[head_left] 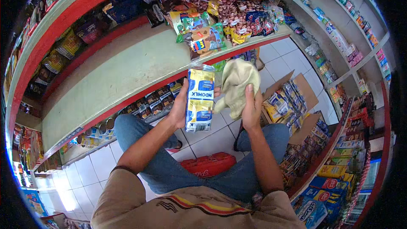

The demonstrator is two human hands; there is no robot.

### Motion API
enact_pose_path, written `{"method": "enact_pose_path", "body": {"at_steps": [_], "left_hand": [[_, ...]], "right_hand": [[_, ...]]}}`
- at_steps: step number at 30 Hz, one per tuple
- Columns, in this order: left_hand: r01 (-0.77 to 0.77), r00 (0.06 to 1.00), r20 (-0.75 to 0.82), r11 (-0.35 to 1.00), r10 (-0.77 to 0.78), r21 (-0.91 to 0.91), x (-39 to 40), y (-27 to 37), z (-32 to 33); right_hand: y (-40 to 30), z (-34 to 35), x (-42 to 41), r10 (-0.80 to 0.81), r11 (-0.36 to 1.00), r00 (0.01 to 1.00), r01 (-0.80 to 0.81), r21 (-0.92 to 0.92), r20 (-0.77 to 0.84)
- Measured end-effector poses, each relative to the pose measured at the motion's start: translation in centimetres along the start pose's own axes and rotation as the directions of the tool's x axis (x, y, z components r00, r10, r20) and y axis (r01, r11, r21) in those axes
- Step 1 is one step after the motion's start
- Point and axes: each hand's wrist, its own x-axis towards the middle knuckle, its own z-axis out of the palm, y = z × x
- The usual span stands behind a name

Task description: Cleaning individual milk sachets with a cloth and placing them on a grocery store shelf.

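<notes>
My left hand grips a clear-wrapped pack of Indomilk sachets by its left side, the printing upside down to me. In my right hand is a crumpled pale yellow cloth, pinched under the thumb and hanging loosely. Pack and cloth are held side by side above my knees, just in front of the shelf edge. A bare pale shelf board with a red front edge stretches ahead of me. To the right of my right hand, an open cardboard box holds similar yellow and blue sachet packs.
Bags of candy and peanut-like snacks crowd the shelf's far right end. Sachet packs and cans fill the lower shelf. Beneath me is a red plastic crate. Stocked shelves rise on the right, above the tiled floor.
</notes>
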Motion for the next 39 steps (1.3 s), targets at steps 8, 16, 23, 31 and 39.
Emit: {"method": "enact_pose_path", "body": {"at_steps": [8, 16, 23, 31, 39], "left_hand": [[0.166, 0.964, 0.21, 0.986, -0.163, 0.006, 0.1, -0.7, -0.6], [0.219, 0.951, 0.196, 0.968, -0.24, 0.122, -0.2, -1.4, -0.1], [0.243, 0.945, 0.184, 0.957, -0.27, 0.159, -0.4, -1.5, 0.2], [0.258, 0.945, 0.186, 0.963, -0.269, 0.082, 0.1, -2.2, -0.9], [0.167, 0.978, 0.117, 0.985, -0.17, 0.038, -0.1, -2.0, 0.1]], "right_hand": [[0.4, -2.0, 2.4, 0.147, 0.988, 0.981, -0.153, -0.033, -0.124], [0.0, -2.9, 2.0, 0.409, 0.89, 0.878, -0.444, 0.104, 0.247], [0.0, -3.0, 2.1, 0.379, 0.913, 0.898, -0.402, 0.067, 0.224], [1.0, -1.9, 1.5, 0.422, 0.876, 0.899, -0.438, 0.203, 0.12], [0.8, -1.2, 2.2, 0.398, 0.884, 0.91, -0.347, 0.313, -0.116]]}}
